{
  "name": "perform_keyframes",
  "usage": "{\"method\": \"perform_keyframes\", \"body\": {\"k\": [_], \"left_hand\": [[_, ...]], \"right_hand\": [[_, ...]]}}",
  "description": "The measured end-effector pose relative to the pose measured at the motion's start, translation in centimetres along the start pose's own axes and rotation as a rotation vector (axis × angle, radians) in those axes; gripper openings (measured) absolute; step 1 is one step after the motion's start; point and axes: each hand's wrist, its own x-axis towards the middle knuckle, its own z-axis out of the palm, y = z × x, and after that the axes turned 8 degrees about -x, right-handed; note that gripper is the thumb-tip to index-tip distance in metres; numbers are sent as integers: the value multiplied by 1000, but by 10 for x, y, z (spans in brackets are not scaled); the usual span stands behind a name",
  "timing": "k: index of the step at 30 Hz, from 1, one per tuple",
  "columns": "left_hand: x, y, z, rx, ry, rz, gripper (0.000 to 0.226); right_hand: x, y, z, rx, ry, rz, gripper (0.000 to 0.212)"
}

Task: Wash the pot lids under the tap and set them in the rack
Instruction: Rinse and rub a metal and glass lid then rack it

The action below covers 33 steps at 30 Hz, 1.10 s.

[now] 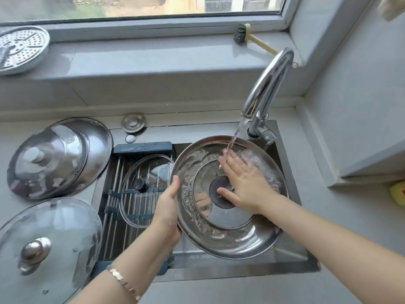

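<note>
Trouble is waiting at several places here. Nearest to the person, a glass lid [48, 244] is lying on the counter at the left. It looks not yet washed, and the left forearm is passing close beside it, so a quick elbow move is risking a push.

The left hand [167, 207] is gripping the near-left rim of the big steel lid [236, 240], thumb over the edge and fingers curling under it. This one hand seems to be carrying all the weight. The lid is being held over the sink [291, 257], hollow side up and tilting a little, and water is collecting inside it. I am judging that the wet rim is getting slippery; if the grip is loosening, the lid is going to drop into the sink.

The right hand [243, 183] is lying flat inside the lid, fingers straight, rubbing the metal beside the dark centre disc [221, 193] and holding nothing. Pressing too hard there is working as a lever against the left hand.

Just to the left, the rack [109, 227] is sitting across the sink and holding a second glass lid [140, 207]. The steel rim is overlapping its edge in this view; I cannot tell whether they are touching. A careless swing is risking a chip.

Behind the rack, a stack of steel lids [59, 156] is lying on the counter.

Farthest, the tap [269, 84] is running and its stream [233, 137] is hitting the right fingers, so splashing is likely if the lid is tipping more.
</note>
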Motion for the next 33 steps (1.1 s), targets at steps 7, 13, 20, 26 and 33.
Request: {"method": "perform_keyframes", "body": {"k": [7, 13, 20, 26, 33], "left_hand": [[7, 3, 10, 100, 120, -7, 29], [13, 29, 18, 882, 230, 418, 16], [-7, 44, 48, 1711, 190, 957, 20], [-1, 58, 29, 1534, 297, 870, 16], [9, 48, 4, 873, 364, 573, 52]], "right_hand": [[6, -55, 0, 142, 3, -219, 84], [-27, -36, 18, 367, -59, -94, 83], [-55, -29, 58, 399, -128, 107, 106], [-53, -28, 51, 393, -145, 276, 53], [-15, -55, 27, 717, -56, 400, 66]]}}
